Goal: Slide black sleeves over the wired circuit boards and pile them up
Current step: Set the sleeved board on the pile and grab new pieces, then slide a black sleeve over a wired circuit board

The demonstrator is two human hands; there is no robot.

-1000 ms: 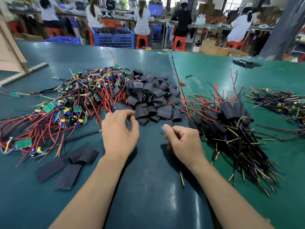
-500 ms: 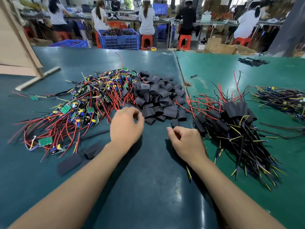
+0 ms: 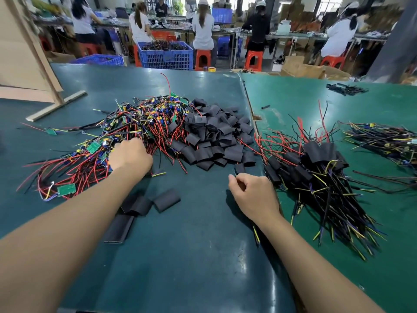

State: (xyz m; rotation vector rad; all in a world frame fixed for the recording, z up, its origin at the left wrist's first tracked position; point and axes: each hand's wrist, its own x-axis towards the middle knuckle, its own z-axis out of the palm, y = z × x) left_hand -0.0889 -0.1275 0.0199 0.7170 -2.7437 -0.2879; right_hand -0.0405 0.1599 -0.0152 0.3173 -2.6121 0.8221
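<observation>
A tangled pile of wired circuit boards (image 3: 140, 127), red, black and yellow wires with green boards, lies on the dark green table (image 3: 191, 256). Next to it on the right is a heap of black sleeves (image 3: 214, 136). Further right lies a pile of sleeved boards (image 3: 316, 168) with wires fanning toward me. My left hand (image 3: 129, 154) is curled at the near edge of the wired pile, fingers hidden among the wires. My right hand (image 3: 252, 195) rests curled on the table, thumb against forefinger; a yellow-and-black wire (image 3: 256, 236) shows from under its wrist.
Three loose sleeves (image 3: 167, 199) lie by my left forearm. Another wire bundle (image 3: 383, 138) lies at the far right. A seam (image 3: 250, 114) divides the two table tops. A wooden frame (image 3: 52, 105) stands at back left. People sit at benches behind a blue crate (image 3: 165, 56).
My left hand has moved left and forward from the middle of the table into the edge of the wired board pile. My right hand has stayed in place.
</observation>
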